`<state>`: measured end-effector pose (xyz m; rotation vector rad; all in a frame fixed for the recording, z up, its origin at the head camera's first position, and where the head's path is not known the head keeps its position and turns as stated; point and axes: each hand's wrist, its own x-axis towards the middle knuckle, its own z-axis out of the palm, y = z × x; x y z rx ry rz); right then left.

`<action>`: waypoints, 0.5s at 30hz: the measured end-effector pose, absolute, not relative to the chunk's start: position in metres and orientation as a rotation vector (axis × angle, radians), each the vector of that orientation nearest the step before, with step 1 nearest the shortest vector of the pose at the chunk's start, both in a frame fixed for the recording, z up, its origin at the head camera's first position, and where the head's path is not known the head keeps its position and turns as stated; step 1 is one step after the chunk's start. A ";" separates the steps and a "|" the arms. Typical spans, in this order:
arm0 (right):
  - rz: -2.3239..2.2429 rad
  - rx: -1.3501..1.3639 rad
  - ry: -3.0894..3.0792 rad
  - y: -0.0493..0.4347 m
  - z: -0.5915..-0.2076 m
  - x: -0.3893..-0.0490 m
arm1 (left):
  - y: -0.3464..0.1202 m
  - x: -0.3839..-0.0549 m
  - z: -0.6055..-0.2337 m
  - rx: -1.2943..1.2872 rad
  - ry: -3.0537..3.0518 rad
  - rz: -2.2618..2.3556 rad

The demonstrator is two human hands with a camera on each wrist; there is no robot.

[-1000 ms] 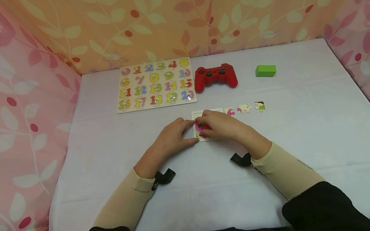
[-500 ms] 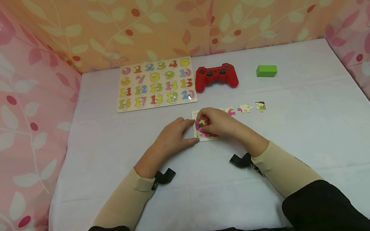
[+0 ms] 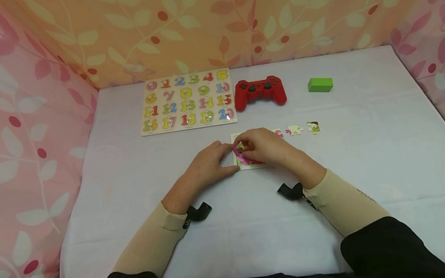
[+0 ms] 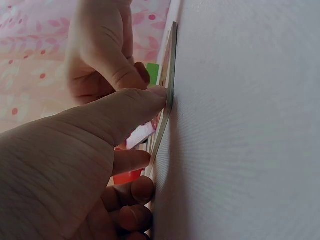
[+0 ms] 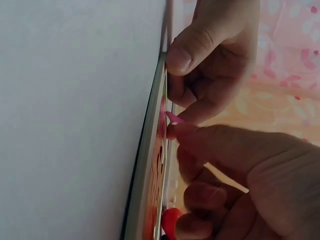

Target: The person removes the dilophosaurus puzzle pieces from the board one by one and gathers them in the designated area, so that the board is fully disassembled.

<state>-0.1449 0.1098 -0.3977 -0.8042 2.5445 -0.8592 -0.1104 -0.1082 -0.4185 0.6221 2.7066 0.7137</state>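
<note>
A small jigsaw tray with a pale rim and a pink and green picture lies mid-table. My left hand rests at its left side, thumb and index finger spread out to the two left corners. In the left wrist view, that thumb presses on the rim. Over the tray, my right hand pinches a pink puzzle piece between thumb and index finger, tilted just above the picture. The right hand covers much of the tray in the head view.
Three loose puzzle pieces, a pink one, a pale one and a brown-green one, lie right of the tray. Behind are a number board, a red game controller and a green block. Patterned curtains border the table.
My right fingertips have lifted and shifted slightly over the tray's left part, and the pink piece in them has turned. The left hand has stayed at the tray's edge.
</note>
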 end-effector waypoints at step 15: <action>-1.062 -0.773 2.538 0.138 -0.344 -0.139 | -0.107 -0.109 -0.417 0.611 2.702 0.696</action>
